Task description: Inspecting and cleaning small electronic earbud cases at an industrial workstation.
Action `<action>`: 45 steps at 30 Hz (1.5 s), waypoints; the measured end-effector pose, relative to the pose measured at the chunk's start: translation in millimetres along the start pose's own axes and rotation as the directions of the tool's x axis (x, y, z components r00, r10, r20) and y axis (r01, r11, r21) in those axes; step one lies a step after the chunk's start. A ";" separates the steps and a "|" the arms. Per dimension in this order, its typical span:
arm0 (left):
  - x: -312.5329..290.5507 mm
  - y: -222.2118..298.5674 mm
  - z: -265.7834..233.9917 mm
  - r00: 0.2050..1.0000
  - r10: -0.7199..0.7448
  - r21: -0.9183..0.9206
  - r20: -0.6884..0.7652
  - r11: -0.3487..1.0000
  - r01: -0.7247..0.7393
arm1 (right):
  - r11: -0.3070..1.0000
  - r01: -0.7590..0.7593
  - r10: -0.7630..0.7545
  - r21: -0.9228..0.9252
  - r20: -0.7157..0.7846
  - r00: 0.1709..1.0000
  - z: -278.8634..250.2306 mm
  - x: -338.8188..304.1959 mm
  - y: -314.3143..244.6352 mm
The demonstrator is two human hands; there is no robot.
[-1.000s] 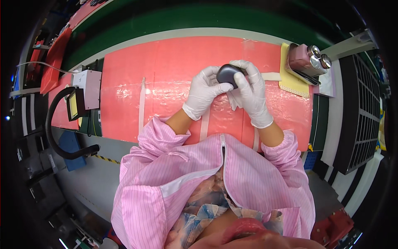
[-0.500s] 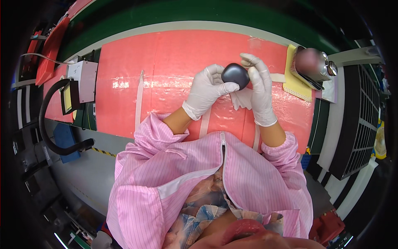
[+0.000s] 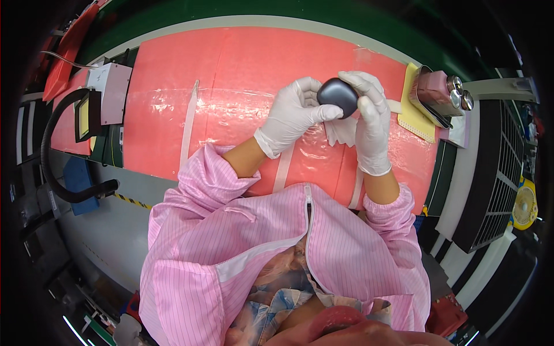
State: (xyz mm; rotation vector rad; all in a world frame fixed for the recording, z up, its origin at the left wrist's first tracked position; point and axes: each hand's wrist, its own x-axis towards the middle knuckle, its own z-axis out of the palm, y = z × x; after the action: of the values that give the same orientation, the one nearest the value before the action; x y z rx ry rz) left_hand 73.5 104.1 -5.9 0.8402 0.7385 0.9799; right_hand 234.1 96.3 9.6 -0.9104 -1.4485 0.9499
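Note:
A dark grey, glossy rounded case [image 3: 338, 98] is held up over the pink mat. My left hand [image 3: 291, 115], in a white glove, pinches it, thumb along its lower edge and fingers behind. My right hand [image 3: 372, 118], gloved too, curls round its upper right side, fingertips against the rim. Below the case, between both hands, hangs a crumpled white cloth [image 3: 341, 134]; what grips its upper end is hidden.
The pink mat [image 3: 167, 124] covers the bench. At right stand a yellow notepad [image 3: 416, 128], a metal tray [image 3: 423, 86] with silver-capped bottles [image 3: 456, 92], and a black grille [image 3: 490, 173]. To the left are a pale box [image 3: 115, 95] and a black flexible hose [image 3: 49, 155].
Both hands and the case have shifted slightly right, with the white cloth moving along. My right fingers have come down closer onto the case's upper edge. The view has tilted a little.

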 end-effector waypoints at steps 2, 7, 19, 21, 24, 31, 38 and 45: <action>0.9 3.1 0.9 0.998 -0.020 -0.017 -0.054 1.000 0.019 | 0.994 -0.109 0.108 -0.003 -0.110 0.988 0.0 1.1 7.7; 1.1 2.4 4.7 0.998 0.025 0.033 -0.057 0.999 -0.023 | 0.975 -0.106 0.092 -0.195 -0.079 0.993 -4.0 -0.9 7.1; -0.4 1.8 0.9 0.999 0.044 0.010 0.015 0.999 -0.044 | 0.978 -0.093 0.081 -0.189 -0.068 0.994 2.5 -3.2 8.9; 1.9 4.3 1.4 0.999 0.013 0.003 -0.029 1.000 -0.013 | 0.956 -0.068 0.048 -0.286 -0.077 0.996 2.0 -2.2 3.8; 2.3 2.3 -0.9 0.999 0.039 0.040 -0.006 0.998 -0.039 | 0.945 -0.323 0.326 0.044 -0.077 0.942 4.0 -3.9 6.4; 1.8 2.3 -1.9 0.998 0.027 0.069 0.057 0.997 -0.031 | 0.897 -0.376 0.403 0.232 -0.080 0.912 2.8 -4.1 12.3; 5.6 3.9 -0.6 0.999 0.006 0.047 0.032 0.999 -0.007 | 0.950 0.003 -0.032 -0.312 -0.087 0.996 3.5 3.4 11.8; 6.5 6.6 2.9 0.999 -0.051 0.133 0.018 0.990 0.049 | 0.982 -0.168 0.154 -0.089 -0.150 0.977 5.5 1.5 13.8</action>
State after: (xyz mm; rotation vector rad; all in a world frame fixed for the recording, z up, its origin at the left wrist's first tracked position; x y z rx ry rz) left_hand 75.7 111.4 0.2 0.9420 0.8098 0.8831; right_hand 228.8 102.5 -2.9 -1.1615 -1.3252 0.9169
